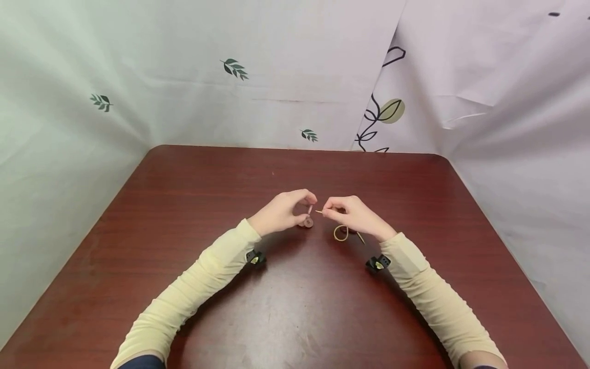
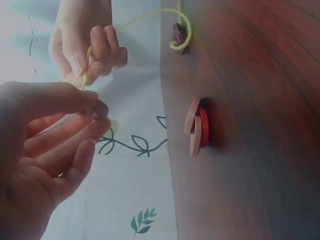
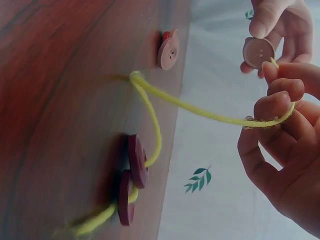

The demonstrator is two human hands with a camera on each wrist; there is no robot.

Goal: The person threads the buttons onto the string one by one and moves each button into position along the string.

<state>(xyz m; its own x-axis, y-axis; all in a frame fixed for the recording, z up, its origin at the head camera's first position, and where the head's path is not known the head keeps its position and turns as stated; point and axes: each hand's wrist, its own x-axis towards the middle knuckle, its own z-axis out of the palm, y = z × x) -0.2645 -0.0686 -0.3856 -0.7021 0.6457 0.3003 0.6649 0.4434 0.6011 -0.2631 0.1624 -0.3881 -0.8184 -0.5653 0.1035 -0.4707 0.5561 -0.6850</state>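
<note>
Between thumb and fingers, my left hand (image 1: 282,212) pinches a pinkish-brown button (image 3: 257,53) with small holes in its middle. Facing it, my right hand (image 1: 356,214) pinches a yellow string (image 3: 200,115) close to its end. A short tip of string sticks out toward the button, with a small gap between them in the head view. The rest hangs down in a loop to the table. Two dark red buttons (image 3: 138,161) are threaded on the string and lie near my right hand.
Below my left hand lies a small pile of pink buttons (image 2: 196,131) and a red button (image 2: 206,127). The brown table (image 1: 295,307) is bounded at the back and sides by pale cloth (image 1: 184,113) with leaf prints.
</note>
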